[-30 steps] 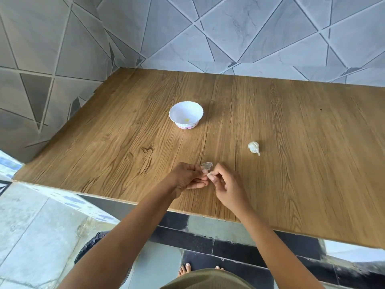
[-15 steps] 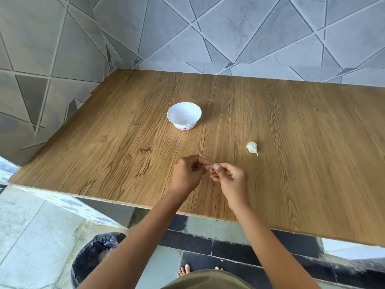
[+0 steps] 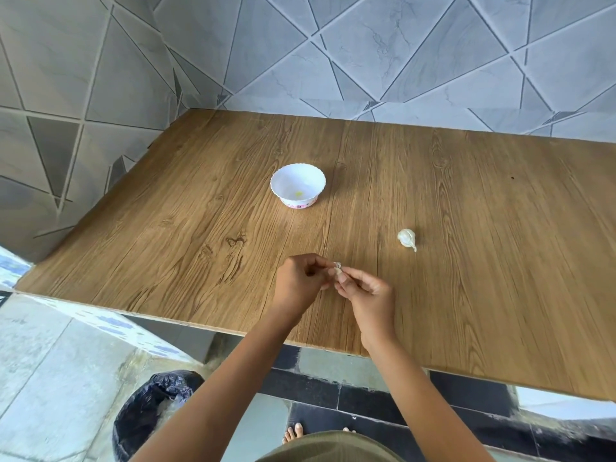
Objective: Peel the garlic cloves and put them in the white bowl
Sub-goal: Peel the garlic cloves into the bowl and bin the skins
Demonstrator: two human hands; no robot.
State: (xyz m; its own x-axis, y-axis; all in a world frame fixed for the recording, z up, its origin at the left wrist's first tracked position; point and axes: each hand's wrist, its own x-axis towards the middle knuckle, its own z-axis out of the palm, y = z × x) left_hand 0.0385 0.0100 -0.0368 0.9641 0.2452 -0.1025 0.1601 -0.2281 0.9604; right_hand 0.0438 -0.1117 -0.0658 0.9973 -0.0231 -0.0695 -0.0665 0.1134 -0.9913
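Pinching one garlic clove (image 3: 337,269) between left grip (image 3: 300,283) and right grip (image 3: 366,295), both curled on it, just above the desk (image 3: 200,211) toward 6 o'clock. At 12 o'clock, well apart, white bowl (image 3: 300,203) holding one small yellowish bit (image 3: 299,194); at 2 o'clock, garlic head (image 3: 407,237) lying on the desk. At 7 o'clock on the floor (image 3: 50,378), black-lined bin (image 3: 140,415), contents unclear.

I look down on a wooden table (image 3: 466,211). Near its front edge my left grip (image 3: 300,283) and right grip (image 3: 370,296) meet, both pinching a small garlic clove (image 3: 338,268). A white bowl (image 3: 283,191) stands farther back, well apart. A garlic bulb (image 3: 406,237) lies to the right. A black-lined bin (image 3: 150,408) sits on the floor below.
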